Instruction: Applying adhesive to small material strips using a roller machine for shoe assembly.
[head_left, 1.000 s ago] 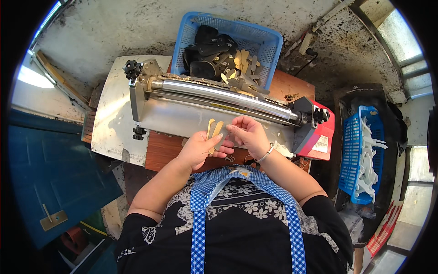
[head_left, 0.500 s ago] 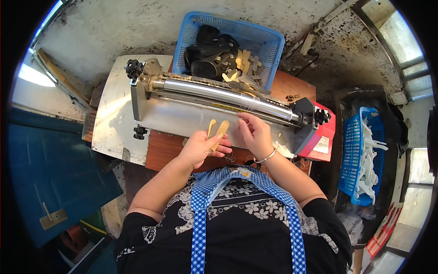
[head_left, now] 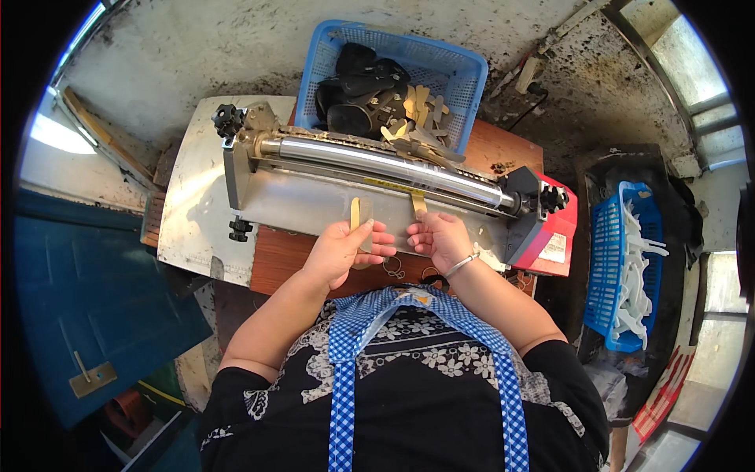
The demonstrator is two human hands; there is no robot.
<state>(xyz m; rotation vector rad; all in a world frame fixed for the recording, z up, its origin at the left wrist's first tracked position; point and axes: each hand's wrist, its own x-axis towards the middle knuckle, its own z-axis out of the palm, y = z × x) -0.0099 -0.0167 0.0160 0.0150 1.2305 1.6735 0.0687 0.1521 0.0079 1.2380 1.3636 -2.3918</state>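
My left hand (head_left: 336,250) is closed on flat tan strips (head_left: 355,211) with rounded ends; one shows a greyish face, and the palm hides their lower parts. To its right, my right hand (head_left: 442,238) pinches a single tan strip (head_left: 418,205) between thumb and fingers. That strip's far end meets the front of a roller machine (head_left: 370,160) beneath its long shiny metal roller. Whether the roller grips the end I cannot tell. Both hands are over the near edge of the machine's grey metal feed plate (head_left: 295,198).
Behind the roller, a blue plastic basket (head_left: 309,75) holds black pieces and many tan strips. Black knobs (head_left: 555,200) and a red end housing (head_left: 557,240) flank the machine. On the right stands another blue basket (head_left: 602,271) with white plastic parts. A blue door (head_left: 102,283) is at left.
My right hand, which showed no strip before, now holds one against the roller front. In my left hand, the fanned strips have turned more upright and closer together.
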